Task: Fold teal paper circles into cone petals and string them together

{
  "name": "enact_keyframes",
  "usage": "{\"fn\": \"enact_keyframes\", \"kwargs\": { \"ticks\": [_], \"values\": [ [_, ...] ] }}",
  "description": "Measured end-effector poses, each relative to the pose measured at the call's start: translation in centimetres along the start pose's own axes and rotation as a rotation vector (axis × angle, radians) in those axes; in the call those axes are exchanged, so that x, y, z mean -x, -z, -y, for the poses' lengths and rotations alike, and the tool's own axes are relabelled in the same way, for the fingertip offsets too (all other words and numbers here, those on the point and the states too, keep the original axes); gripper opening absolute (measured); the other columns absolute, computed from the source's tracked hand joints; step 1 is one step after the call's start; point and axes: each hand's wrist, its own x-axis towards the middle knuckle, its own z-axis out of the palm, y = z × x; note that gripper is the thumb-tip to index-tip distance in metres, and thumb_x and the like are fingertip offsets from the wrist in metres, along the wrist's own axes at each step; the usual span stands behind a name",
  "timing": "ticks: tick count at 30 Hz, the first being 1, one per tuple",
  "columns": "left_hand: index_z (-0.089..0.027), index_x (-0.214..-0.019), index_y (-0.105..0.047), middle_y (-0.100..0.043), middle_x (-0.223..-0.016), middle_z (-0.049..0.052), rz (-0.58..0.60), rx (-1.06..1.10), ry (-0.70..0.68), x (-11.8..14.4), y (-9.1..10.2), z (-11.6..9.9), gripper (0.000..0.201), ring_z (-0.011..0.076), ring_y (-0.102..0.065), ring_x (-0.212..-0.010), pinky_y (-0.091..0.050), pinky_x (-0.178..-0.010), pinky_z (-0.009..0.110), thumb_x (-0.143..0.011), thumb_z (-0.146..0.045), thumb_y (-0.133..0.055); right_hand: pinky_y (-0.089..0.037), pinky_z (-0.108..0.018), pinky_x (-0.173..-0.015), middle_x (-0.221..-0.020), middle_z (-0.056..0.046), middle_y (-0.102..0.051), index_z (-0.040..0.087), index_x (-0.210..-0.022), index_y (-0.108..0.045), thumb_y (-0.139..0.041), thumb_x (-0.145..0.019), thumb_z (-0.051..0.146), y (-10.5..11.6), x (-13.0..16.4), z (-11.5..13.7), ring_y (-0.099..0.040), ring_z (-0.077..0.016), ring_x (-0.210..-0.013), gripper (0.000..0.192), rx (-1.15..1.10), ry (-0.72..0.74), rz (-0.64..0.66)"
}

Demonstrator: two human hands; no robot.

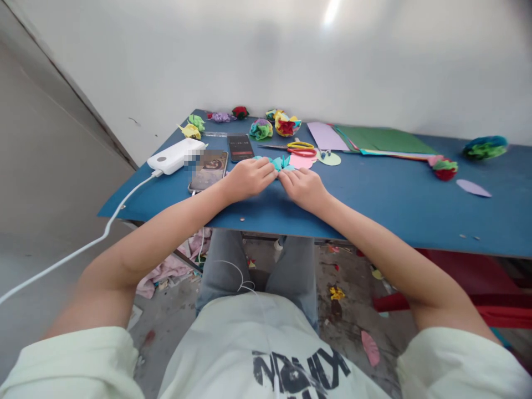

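In the head view, both hands meet above the near half of a blue desk (pixel 374 208), almost side by side. The left hand (pixel 251 178) has its fingers closed on the left part of a turquoise paper piece (pixel 284 162), and the right hand (pixel 305 188) pinches the near right part of it. The turquoise paper sits between the two hands, its folded points rising over the fingertips; the fingers hide the rest.

Just behind the right hand lie a scalloped pink paper (pixel 302 161) and a pale green paper oval (pixel 331 159), with yellow-and-red-handled scissors (pixel 301 148) beside them, blades toward the left. A dark phone (pixel 240 148) showing digits lies behind the left hand; another phone (pixel 210 172), its screen lit, lies to the left of that hand, near a white device (pixel 177 156) with a white cable (pixel 110 224) plugged in.

Crumpled paper flowers (pixel 261 129) stand along the back edge by the wall. Farther right are a stack of coloured sheets (pixel 386 139), a red-and-green flower (pixel 446 169), a lilac paper piece (pixel 474 188) and a blue-and-green flower (pixel 485 148).
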Motion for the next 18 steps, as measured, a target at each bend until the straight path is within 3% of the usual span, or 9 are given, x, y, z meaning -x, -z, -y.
{"fn": "enact_keyframes", "kwargs": {
  "ticks": [9,18],
  "values": [
    [-0.012,-0.085,-0.058,-0.062,-0.079,0.007,-0.029,-0.047,-0.008,0.13,-0.25,0.10,0.032,0.0158,-0.055,-0.075,-0.042,-0.062,0.028,-0.094,-0.019,-0.028,-0.034,-0.031,-0.062,-0.085,-0.009,-0.064,0.012,-0.095,-0.059,-0.024,-0.095,0.016,0.03,0.21,-0.38,-0.056,-0.0168,-0.074,0.035,-0.026,-0.025,-0.014],
    [-0.012,-0.084,-0.058,-0.062,-0.076,0.008,-0.035,0.014,0.001,0.07,-0.28,0.03,0.031,0.0165,-0.054,-0.074,-0.040,-0.060,0.029,-0.094,-0.018,-0.029,-0.032,-0.032,-0.059,-0.081,-0.009,-0.063,0.011,-0.093,-0.059,-0.022,-0.095,0.016,0.29,0.11,-0.35,-0.053,-0.0170,-0.069,0.037,-0.003,0.004,0.010]
  ]
}}
